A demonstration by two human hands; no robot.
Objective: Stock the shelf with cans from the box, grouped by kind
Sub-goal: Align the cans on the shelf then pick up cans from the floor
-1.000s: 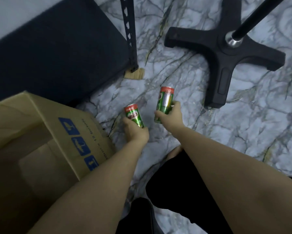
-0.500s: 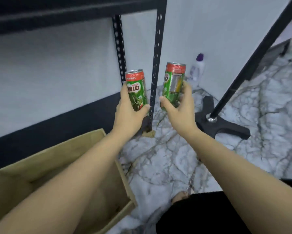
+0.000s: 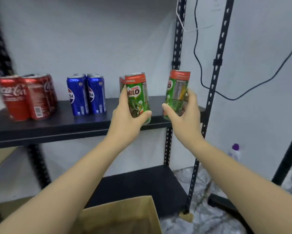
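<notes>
**Two Milo cans at shelf height, not yet placed**

Left hand [image 3: 125, 114] wrapped round a Milo can [image 3: 137, 97], label facing camera, thumb across the lower front, fingers behind. Right hand [image 3: 182, 114] wrapped round a second Milo can [image 3: 176, 93], turned sideways so only part of the logo shows, tilted slightly left at the base. Both grips closed firmly on the cans; both cans upright-ish, held in air just in front of the right end of the middle shelf [image 3: 74, 125], bases about level with its front edge. Neither touching the shelf, as far as can be told.

Another Milo can [image 3: 121, 84] already standing on the shelf, mostly hidden behind the left-hand one; count behind it not readable.

Further left on the same shelf: Pepsi cans [image 3: 87, 94] in a tight block, then Coca-Cola cans [image 3: 27, 97] at the far left, blurred. Groups well apart, sorted by kind.

Lower shelf [image 3: 142, 184] bare where visible. Cardboard box [image 3: 125, 215] below the arms, open; contents not visible from this angle.

Judgement: well along. Three kinds grouped; next, set both cans beside the Milo one, right of Pepsi. Remaining stock in box unknown.
</notes>
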